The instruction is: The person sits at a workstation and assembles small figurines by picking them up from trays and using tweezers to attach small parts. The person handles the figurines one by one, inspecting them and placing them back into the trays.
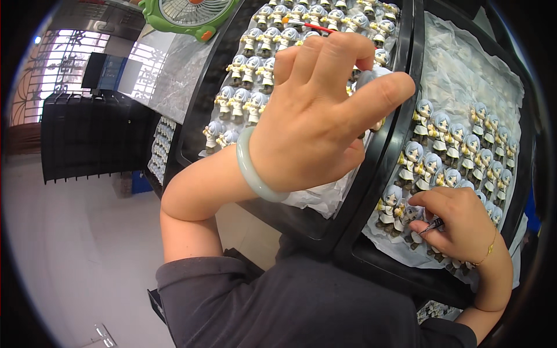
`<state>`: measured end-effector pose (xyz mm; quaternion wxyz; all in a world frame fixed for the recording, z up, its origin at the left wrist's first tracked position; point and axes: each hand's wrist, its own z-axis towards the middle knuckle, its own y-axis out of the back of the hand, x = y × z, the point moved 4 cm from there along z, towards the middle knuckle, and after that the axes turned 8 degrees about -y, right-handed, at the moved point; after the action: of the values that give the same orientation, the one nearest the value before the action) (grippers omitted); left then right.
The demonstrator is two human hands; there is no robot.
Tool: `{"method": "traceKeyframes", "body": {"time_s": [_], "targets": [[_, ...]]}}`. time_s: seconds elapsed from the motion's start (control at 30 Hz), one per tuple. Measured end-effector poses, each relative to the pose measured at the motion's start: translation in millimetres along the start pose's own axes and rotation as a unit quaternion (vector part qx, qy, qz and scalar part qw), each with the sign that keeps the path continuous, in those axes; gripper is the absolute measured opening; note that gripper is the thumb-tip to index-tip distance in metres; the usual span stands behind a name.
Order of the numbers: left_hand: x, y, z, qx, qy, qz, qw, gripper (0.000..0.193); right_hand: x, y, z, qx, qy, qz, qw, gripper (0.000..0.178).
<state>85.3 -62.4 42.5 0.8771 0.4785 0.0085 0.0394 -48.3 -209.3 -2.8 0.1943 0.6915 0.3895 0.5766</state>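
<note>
My left hand (316,110), with a pale green bangle at the wrist, is raised over the left tray (278,217). Its fingers curl inward and the thumb stretches forward; a greyish rounded thing (365,79) shows between them, mostly hidden. At the lower part of the right tray (371,243), my right hand (458,223) pinches a thin pen-like tool (432,225), dark with a silvery tip. That tip is close to a small figurine (413,214) with pale blue hair, partly covered by the fingers. Another figurine (391,206) stands just left of it.
Rows of matching figurines (249,69) fill the left tray. A thin red stick (318,27) lies across them. Crumpled white lining (464,64) covers the right tray's far part. A green fan (191,14) stands at the back; stacked black trays (93,136) are at left.
</note>
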Motion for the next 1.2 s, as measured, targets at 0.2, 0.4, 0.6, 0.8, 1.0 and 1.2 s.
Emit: {"method": "traceKeyframes", "body": {"time_s": [0.2, 0.4, 0.6, 0.8, 1.0, 1.2], "targets": [[-2.8, -2.4, -1.1, -0.010, -0.012, 0.064, 0.998, 0.065, 1.5, 1.0, -1.0, -0.010, 0.007, 0.011, 1.000, 0.024], [-3.2, -6.7, -1.2, -0.013, 0.000, 0.035, 0.999, 0.063, 2.1, 1.9, -1.6, -0.005, 0.002, 0.002, 1.000, 0.023], [-2.6, -6.4, -2.5, 0.007, 0.010, 0.006, 1.000, 0.065, 3.2, 2.5, -2.4, -0.002, 0.000, -0.006, 1.000, 0.022], [-4.6, -0.7, 0.6, 0.057, 0.041, -0.034, 0.997, 0.068, 1.3, 2.5, -0.8, 0.005, 0.000, -0.001, 1.000, 0.022], [-4.9, -1.7, -0.2, 0.062, 0.038, -0.041, 0.997, 0.068, 2.1, 2.2, 0.2, 0.004, 0.000, 0.001, 1.000, 0.022], [-5.9, -1.1, 0.3, 0.061, 0.028, -0.041, 0.997, 0.068, 1.0, 1.1, -0.2, 0.000, -0.004, 0.008, 1.000, 0.022]]}}
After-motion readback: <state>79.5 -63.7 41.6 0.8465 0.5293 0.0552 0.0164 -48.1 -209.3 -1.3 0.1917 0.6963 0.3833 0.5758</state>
